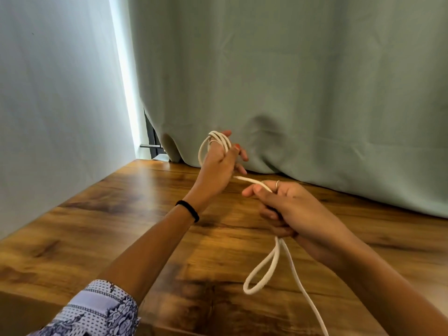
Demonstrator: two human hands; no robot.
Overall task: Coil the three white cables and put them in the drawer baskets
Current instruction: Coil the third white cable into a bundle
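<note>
Above the wooden table (pixel 101 241), your left hand (pixel 219 166) was raised with several turns of the white cable (pixel 263 270) wound round its fingers, thumb pinning them. Your right hand (pixel 291 209) gripped the same cable in a curled fist; one stretch ran across to the left hand, a loop hung below the fist, and a long tail ran off the bottom edge. No baskets or drawer showed. A green curtain (pixel 291 81) hid whatever stood behind the table.
</note>
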